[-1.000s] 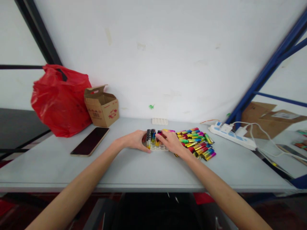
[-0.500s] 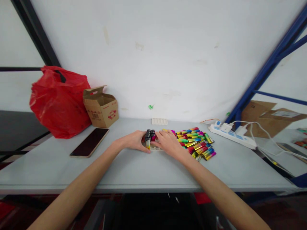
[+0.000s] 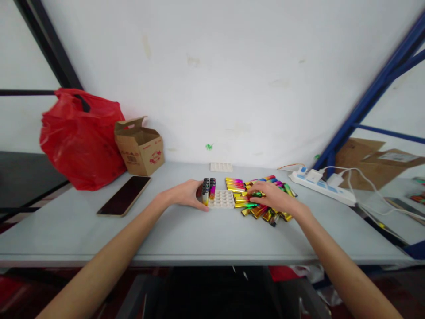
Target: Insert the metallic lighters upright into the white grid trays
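Observation:
A white tray [image 3: 222,199] with round holes lies at the middle of the table. Several metallic-coloured lighters [image 3: 206,195] with black tops stand upright in its left end. My left hand [image 3: 191,195] curls around that end, thumb in front and fingers behind, steadying the tray and the standing lighters. To the right of the tray is a loose pile of shiny multicoloured lighters [image 3: 244,199], lying on their sides. My right hand [image 3: 270,197] reaches over this pile with bent fingers, closed on a lighter that is partly hidden under them.
A second white tray [image 3: 221,167] lies by the wall. On the left are a phone [image 3: 124,196], an open cardboard box [image 3: 141,148] and a red plastic bag [image 3: 83,141]. A white power strip [image 3: 322,188] with plugs and cables lies on the right.
My right hand has moved right, from the tray to the lighter pile, uncovering the tray's holes and a purple lighter standing in it. My left hand stays at the tray's left end.

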